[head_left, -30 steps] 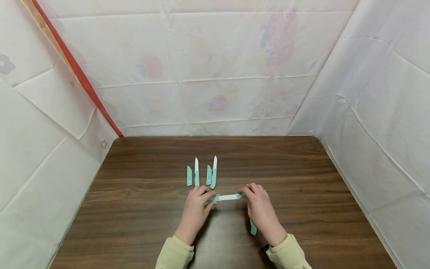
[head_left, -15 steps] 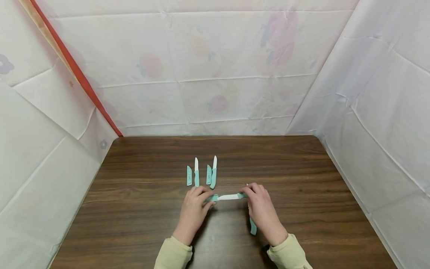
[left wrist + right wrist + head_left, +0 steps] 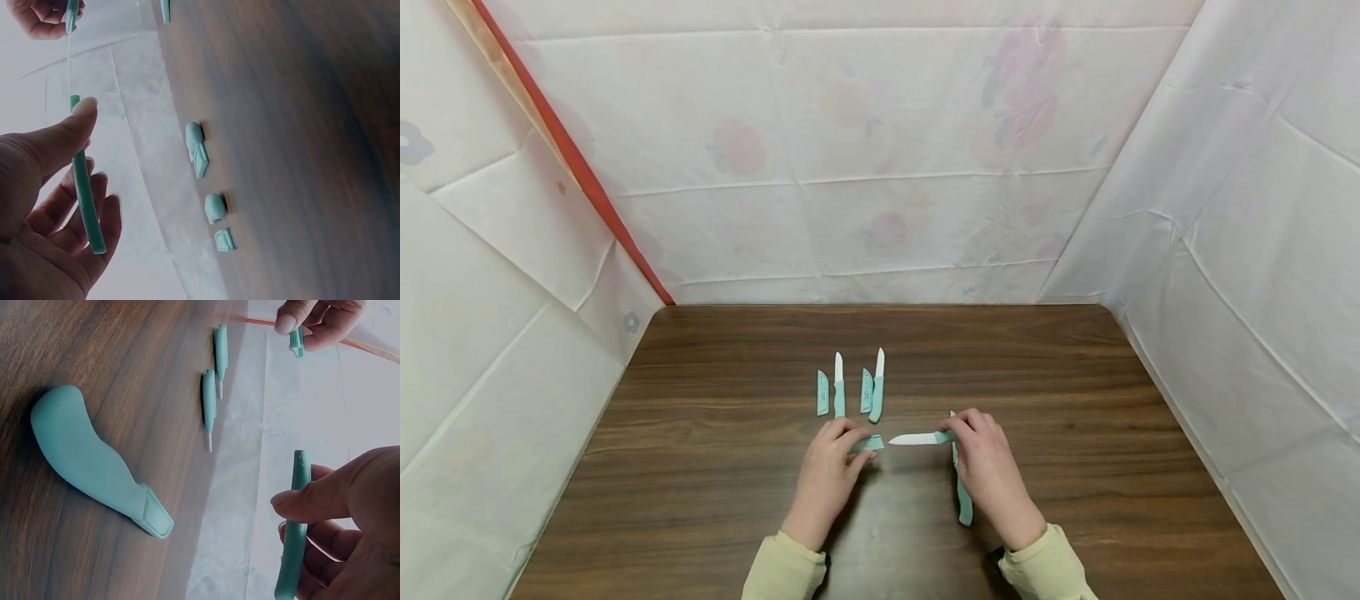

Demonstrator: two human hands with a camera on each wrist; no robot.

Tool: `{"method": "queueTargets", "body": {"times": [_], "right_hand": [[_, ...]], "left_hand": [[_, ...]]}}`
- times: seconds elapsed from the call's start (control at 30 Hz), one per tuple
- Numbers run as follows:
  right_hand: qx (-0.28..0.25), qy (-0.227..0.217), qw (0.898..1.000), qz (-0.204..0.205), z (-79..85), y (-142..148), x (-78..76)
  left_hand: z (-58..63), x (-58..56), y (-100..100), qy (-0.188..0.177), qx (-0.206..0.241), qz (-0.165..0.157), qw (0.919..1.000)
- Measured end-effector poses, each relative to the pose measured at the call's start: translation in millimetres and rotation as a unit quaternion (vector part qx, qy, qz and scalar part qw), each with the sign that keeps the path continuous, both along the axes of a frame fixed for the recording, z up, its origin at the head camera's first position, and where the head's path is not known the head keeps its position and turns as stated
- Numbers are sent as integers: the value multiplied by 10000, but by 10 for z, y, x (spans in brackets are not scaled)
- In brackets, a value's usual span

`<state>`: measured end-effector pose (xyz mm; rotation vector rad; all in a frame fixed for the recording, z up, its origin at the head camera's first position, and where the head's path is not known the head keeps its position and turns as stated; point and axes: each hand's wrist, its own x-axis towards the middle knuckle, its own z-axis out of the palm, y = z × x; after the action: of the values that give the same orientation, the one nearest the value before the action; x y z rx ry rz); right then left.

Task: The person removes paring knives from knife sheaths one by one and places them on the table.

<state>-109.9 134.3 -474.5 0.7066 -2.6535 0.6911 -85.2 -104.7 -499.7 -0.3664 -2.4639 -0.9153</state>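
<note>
My left hand (image 3: 826,473) pinches a mint-green knife sheath (image 3: 869,443) between thumb and fingers. My right hand (image 3: 990,468) holds a paring knife (image 3: 916,438) by its mint handle. Its white blade points left at the sheath's mouth, with a small gap between them. In the left wrist view the sheath (image 3: 86,194) appears edge-on, and the knife's handle (image 3: 292,531) fills the right wrist view's hand. Another mint-handled knife (image 3: 964,502) lies on the table below my right hand, which partly hides it.
Farther back on the brown wooden table (image 3: 715,467) lie two more white-bladed knives, one on the left (image 3: 839,392) and one on the right (image 3: 877,392). Each has a mint sheath beside it, the left sheath (image 3: 823,392) and the right sheath (image 3: 867,391). White sheeting (image 3: 880,150) surrounds the table.
The blade has come out of the sheath: my left hand has drawn the sheath slightly left, and the knife has shifted slightly right. The other knives have not moved.
</note>
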Motion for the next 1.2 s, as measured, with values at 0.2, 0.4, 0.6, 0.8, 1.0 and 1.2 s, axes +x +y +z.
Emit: {"method": "queueTargets", "body": {"times": [0.2,0.4,0.6,0.8,1.0,1.2], "right_hand": [[79,-89,9999,-40,4,-13,17],[136,-85,9999,8,8,-37,22],[63,-155,9998,101,6,-55,34],[-82,-389,9992,27,14,-65,58],[-598,-939,9937,83,34,-92,67],[-927,-1313,9869,127,27,-140,68]], "left_hand": [[-8,38,4,-109,96,50,9999],[10,69,25,-183,363,-57,9992],[-24,90,54,-290,541,-272,9977],[-32,104,80,-514,435,-497,9965],[-53,100,100,-611,614,-692,9938],[-72,82,99,-431,552,-752,9947]]}}
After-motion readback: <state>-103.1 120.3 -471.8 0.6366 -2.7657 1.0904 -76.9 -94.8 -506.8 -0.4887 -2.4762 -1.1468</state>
